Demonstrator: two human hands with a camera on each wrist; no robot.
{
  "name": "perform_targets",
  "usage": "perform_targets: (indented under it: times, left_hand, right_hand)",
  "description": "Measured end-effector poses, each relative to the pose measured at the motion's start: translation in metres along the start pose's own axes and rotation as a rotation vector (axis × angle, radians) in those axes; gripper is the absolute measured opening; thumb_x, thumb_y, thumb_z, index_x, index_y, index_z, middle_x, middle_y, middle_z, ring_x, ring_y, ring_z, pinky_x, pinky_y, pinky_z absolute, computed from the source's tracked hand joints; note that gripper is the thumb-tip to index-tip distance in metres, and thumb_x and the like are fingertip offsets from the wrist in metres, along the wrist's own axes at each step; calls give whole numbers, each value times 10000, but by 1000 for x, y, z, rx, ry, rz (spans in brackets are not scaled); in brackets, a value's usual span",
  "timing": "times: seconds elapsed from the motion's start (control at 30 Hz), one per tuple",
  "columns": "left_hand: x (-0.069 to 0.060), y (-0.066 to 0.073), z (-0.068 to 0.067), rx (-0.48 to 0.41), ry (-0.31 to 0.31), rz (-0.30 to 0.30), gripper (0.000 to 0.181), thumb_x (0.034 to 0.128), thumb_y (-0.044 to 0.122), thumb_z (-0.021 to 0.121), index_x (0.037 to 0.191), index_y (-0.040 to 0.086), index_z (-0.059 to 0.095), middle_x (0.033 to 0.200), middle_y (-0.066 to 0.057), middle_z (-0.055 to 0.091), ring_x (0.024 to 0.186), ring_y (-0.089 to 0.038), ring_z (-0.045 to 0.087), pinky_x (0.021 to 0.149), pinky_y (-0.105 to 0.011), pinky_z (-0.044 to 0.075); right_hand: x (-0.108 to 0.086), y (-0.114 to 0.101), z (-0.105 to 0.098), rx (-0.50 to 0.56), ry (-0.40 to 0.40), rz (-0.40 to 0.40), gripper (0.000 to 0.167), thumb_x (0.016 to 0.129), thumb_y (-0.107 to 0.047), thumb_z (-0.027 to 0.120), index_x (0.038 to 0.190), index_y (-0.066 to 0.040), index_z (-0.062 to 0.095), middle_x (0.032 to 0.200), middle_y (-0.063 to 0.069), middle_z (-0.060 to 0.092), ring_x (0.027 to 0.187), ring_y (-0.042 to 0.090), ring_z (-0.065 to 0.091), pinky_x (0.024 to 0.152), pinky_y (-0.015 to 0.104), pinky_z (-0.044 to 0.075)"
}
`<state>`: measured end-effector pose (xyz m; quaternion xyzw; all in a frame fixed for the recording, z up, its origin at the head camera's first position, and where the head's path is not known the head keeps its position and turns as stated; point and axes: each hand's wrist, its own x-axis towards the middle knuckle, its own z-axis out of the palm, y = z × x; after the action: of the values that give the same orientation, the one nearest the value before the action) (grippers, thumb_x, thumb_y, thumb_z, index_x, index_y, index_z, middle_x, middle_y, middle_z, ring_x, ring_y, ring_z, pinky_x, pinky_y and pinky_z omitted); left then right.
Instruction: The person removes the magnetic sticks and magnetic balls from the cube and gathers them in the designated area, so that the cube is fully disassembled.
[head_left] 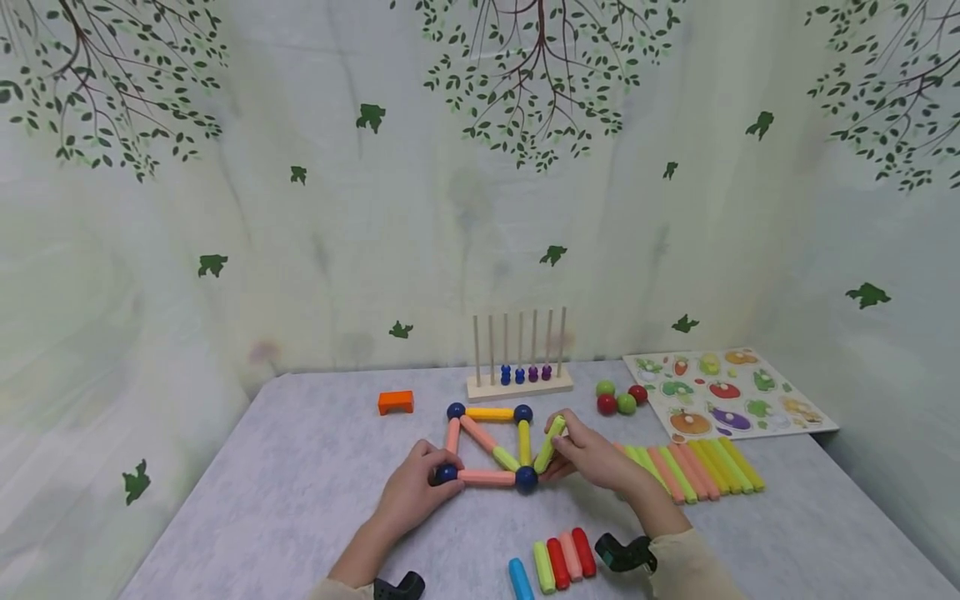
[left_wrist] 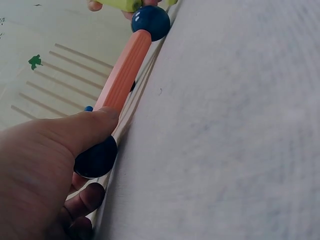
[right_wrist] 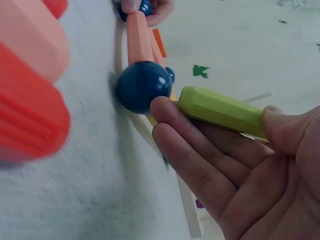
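Four-sided ball-and-rod frame [head_left: 478, 433] on the surface [head_left: 315, 467]: dark-blue balls [head_left: 527, 478] mark the corners; pink rods [head_left: 486, 477] form the near and left sides, yellow rods [head_left: 490, 414] the far and right. A pink-and-lime diagonal [head_left: 506, 458] runs from far-left toward near-right. A ridged lime-green rod [head_left: 551, 443] is tilted outside the right side, its lower end just beside the near-right ball.

Soft, even light fills the head view — only faint shadows fall on the tabletop [head_left: 292, 500]. A small glint marks the dark blue ball [right_wrist: 142, 89]; the red stick [right_wrist: 32, 107] nearest the right wrist camera looks soft.
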<state>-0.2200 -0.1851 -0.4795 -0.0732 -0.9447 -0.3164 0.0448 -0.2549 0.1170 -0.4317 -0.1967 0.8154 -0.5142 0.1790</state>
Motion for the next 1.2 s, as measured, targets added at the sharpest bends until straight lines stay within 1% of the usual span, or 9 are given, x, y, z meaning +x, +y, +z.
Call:
perform_targets:
  times: [0.07,0.2,0.33,0.5,0.63,0.7,0.83,1.03,1.2]
  left_hand:
    - [0,-1,1,-2,1,-7,178,843,331,799,978,347,685,930,24,456,723,-129,444,581,-229,319]
    - [1,-2,1,-3,5,-15,181,840,332,801,978,349,685,925,24,458,718,-130,443,575,-229,316]
    - [1,-2,1,-11,8,-21,182,840,333,801,977,358,684,923,26,458,720,-129,445,580,-229,319]
    - [1,-4,2,-13,1,-19,181,845,332,797,984,357,684,927,27,460,722,-129,445,583,-230,320]
    - [1,-4,2,-14,-3,-22,178,848,333,794,988,355,685,929,26,460,726,-130,446,590,-230,325]
    - [0,-3,2,-14,-1,-11,177,849,334,793,991,346,687,932,24,463,728,-130,446,594,-232,328]
    - [0,-1,1,-14,-3,1,176,846,340,796,986,336,689,934,28,471,736,-127,450,606,-232,339]
    - [-1,2,0,-7,-4,13,182,842,343,798,988,321,692,923,24,471,733,-133,448,600,-234,334]
    - [-1,2,0,3,0,7,180,842,347,798,984,323,691,922,27,471,728,-127,448,596,-227,331]
  right_hand:
    - [-1,0,-4,-21,13,-9,191,1089,-141,377,1248,-36,392,1055,128,701,934,234,701,844,427,596]
    - [-4,-1,-13,-164,65,-28,218,1042,-191,523,1202,-44,512,1008,55,688,903,215,657,800,367,587]
    - [-7,3,-23,-292,149,20,242,987,-215,620,1198,-96,605,930,25,631,813,175,602,718,301,538]
    - [-12,8,-32,-426,227,88,278,957,-212,666,1225,-149,626,928,12,608,825,163,537,707,290,474]
    - [-13,10,-33,-487,220,133,304,924,-226,713,1209,-147,640,932,21,621,826,179,539,722,329,491]
    - [-13,12,-33,-521,213,158,315,907,-239,735,1198,-156,649,941,22,630,819,179,543,731,344,505]
    - [-10,20,-33,-594,212,201,322,880,-246,767,1177,-179,662,926,16,637,794,170,546,730,336,516]
    - [-5,28,-35,-651,233,200,330,850,-203,794,1157,-185,674,928,11,627,797,170,535,733,334,507]
    - [-5,24,-33,-680,250,180,319,851,-209,792,1148,-202,677,968,7,615,809,164,528,746,337,508]
